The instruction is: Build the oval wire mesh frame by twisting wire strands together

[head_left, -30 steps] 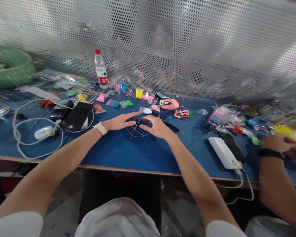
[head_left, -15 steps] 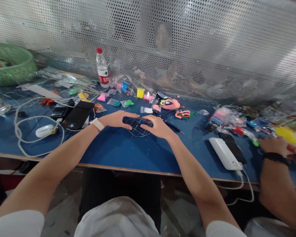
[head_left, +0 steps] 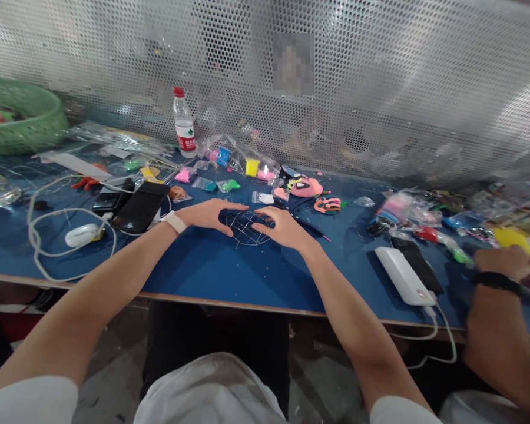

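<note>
A round grid of thin wire [head_left: 249, 228] lies on the blue table between my hands. At its left edge is my left hand [head_left: 212, 215], fingers stretched out and thumb apart. From the right, my right hand [head_left: 283, 226] curves over the grid's edge with its thumb and fingers spread. Neither hand appears to hold anything; whether the fingertips touch the wire, I cannot tell. Just behind the hands sit a small white packet [head_left: 263, 198], a pink clay figure with an eye [head_left: 305, 186] and an orange and black striped clay piece [head_left: 328, 204].
A water bottle [head_left: 184, 126] stands at the back, near bagged coloured clay [head_left: 251, 167]. On the left are a phone [head_left: 140, 206], a cable with a white mouse-shaped item [head_left: 83, 235] and a green basket [head_left: 26, 126]. A white power bank [head_left: 404, 275] lies right, beside a co-worker's hand [head_left: 503, 262].
My left thumb has shifted slightly left, away from the grid's middle. My right hand is almost unchanged. The co-worker's hand at the far right has moved a little to the right.
</note>
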Motion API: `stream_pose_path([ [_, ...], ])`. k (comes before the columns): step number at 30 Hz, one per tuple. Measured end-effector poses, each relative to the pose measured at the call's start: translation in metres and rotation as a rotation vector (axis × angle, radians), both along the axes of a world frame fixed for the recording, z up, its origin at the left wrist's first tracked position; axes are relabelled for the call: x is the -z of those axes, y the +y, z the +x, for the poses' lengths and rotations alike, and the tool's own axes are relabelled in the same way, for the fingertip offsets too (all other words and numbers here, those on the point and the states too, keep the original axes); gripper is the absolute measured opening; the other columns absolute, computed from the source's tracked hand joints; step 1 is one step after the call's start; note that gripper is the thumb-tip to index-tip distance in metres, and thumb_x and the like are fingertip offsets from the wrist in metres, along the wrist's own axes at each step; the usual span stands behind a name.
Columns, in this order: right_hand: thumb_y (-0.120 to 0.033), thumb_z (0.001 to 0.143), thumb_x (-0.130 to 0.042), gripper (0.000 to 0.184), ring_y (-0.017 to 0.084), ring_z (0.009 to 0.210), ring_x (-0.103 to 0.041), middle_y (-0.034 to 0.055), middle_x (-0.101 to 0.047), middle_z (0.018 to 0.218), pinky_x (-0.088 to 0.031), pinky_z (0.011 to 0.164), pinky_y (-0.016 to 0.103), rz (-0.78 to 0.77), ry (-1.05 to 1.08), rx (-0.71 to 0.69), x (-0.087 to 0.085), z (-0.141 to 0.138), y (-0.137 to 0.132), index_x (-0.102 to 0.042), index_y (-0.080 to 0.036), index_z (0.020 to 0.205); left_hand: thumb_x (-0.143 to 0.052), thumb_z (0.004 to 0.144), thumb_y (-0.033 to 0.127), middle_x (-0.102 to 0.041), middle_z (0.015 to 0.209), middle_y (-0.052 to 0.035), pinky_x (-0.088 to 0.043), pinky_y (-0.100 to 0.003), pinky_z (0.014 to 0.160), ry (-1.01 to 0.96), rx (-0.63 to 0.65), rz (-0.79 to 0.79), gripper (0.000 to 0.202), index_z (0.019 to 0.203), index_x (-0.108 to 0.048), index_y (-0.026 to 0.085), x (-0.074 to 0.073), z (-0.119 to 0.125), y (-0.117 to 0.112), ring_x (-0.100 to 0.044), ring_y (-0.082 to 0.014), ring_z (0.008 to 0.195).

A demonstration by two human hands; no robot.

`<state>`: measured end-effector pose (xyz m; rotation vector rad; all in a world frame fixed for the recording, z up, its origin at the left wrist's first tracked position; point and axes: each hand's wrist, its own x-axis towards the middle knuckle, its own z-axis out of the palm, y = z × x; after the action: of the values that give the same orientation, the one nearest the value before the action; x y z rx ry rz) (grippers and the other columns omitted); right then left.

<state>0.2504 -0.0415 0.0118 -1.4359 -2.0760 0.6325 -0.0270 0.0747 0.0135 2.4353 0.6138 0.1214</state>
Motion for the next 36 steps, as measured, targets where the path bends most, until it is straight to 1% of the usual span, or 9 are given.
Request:
stream_pose_path([
  [2,-0.052,0.101,-0.074,0.049,0.034,0.124,-0.074,0.0157,-0.072,0.144,-0.062,0.109,0.057,0.004,0.006,0.002,0.0014,0.0006,0.0008,-0.073,-0.022,0.14,-0.084,0.081,0.073,-0.038,0.179,-0.0019,-0.026,-0.061,0.135,0.029,-0.007,-0.004,0.106,0.171,-0.04,0.04,0.0006,0.0012,-0.0016,-0.032,-0.044,0.167],
  [4,-0.052,0.101,-0.075,0.049,0.034,0.123,-0.075,0.0159,-0.072,0.144,-0.062,0.109,0.057,0.009,0.013,0.003,0.003,0.0014,0.0016,-0.073,-0.022,0.139,-0.084,0.08,0.074,-0.036,0.18,-0.002,-0.024,-0.064,0.135,0.047,-0.014,-0.002,0.108,0.172,-0.038,0.041,0.0008,0.0023,-0.0029,-0.028,-0.0462,0.168],
  [8,-0.053,0.101,-0.074,0.05,0.034,0.126,-0.074,0.0157,-0.071,0.145,-0.062,0.109,0.057,0.011,0.018,-0.003,0.0051,0.0023,0.0024,-0.073,-0.022,0.14,-0.084,0.079,0.073,-0.035,0.181,-0.0035,-0.023,-0.064,0.135,0.057,-0.025,0.003,0.11,0.173,-0.037,0.039,0.0008,0.0034,-0.0036,-0.033,-0.0456,0.165],
  [12,-0.055,0.101,-0.073,0.052,0.033,0.126,-0.074,0.0154,-0.071,0.146,-0.062,0.111,0.057,-0.006,0.011,0.007,0.0047,0.0018,0.0022,-0.072,-0.022,0.141,-0.084,0.077,0.074,-0.033,0.182,-0.0028,-0.018,-0.064,0.137,0.062,-0.026,0.001,0.113,0.173,-0.035,0.039,0.0011,0.0048,-0.0036,-0.026,-0.0449,0.169],
  [15,-0.054,0.101,-0.074,0.052,0.034,0.126,-0.074,0.0151,-0.071,0.146,-0.062,0.111,0.058,-0.009,0.01,0.012,0.0031,0.001,0.0014,-0.072,-0.023,0.142,-0.084,0.077,0.074,-0.033,0.182,-0.0036,-0.017,-0.063,0.138,0.056,-0.017,0.002,0.114,0.173,-0.035,0.038,0.0015,0.0053,-0.0035,-0.029,-0.044,0.168],
  [21,-0.055,0.101,-0.074,0.051,0.034,0.124,-0.075,0.0153,-0.071,0.147,-0.063,0.109,0.059,-0.023,-0.006,0.02,-0.0007,0.0,-0.001,-0.072,-0.024,0.142,-0.085,0.076,0.073,-0.03,0.183,-0.0036,-0.017,-0.068,0.137,0.061,-0.009,0.004,0.113,0.173,-0.036,0.039,0.0024,0.0051,-0.0028,-0.024,-0.0462,0.169],
  [25,-0.051,0.101,-0.075,0.049,0.034,0.122,-0.076,0.0152,-0.072,0.145,-0.063,0.109,0.057,-0.007,0.001,0.017,-0.0004,-0.0004,-0.001,-0.073,-0.023,0.14,-0.087,0.075,0.071,-0.032,0.182,-0.004,-0.014,-0.066,0.138,0.047,-0.012,0.006,0.115,0.173,-0.036,0.038,0.0052,0.0057,-0.0017,-0.027,-0.0448,0.169],
  [32,-0.053,0.1,-0.075,0.051,0.033,0.123,-0.075,0.016,-0.072,0.144,-0.063,0.108,0.056,-0.007,0.002,0.014,0.0011,0.0006,-0.0002,-0.073,-0.022,0.14,-0.087,0.074,0.069,-0.035,0.181,-0.0062,-0.018,-0.063,0.138,0.05,-0.007,0.011,0.116,0.172,-0.037,0.035,0.0068,0.006,-0.0009,-0.032,-0.0438,0.166],
  [36,-0.053,0.101,-0.074,0.051,0.032,0.123,-0.075,0.0156,-0.072,0.145,-0.062,0.109,0.055,-0.004,0.001,0.007,0.0011,0.0013,-0.0004,-0.072,-0.02,0.141,-0.084,0.076,0.074,-0.036,0.18,-0.0077,-0.016,-0.063,0.139,0.05,0.012,-0.012,0.12,0.175,-0.031,0.032,0.0036,0.005,-0.0034,-0.03,-0.0431,0.168],
])
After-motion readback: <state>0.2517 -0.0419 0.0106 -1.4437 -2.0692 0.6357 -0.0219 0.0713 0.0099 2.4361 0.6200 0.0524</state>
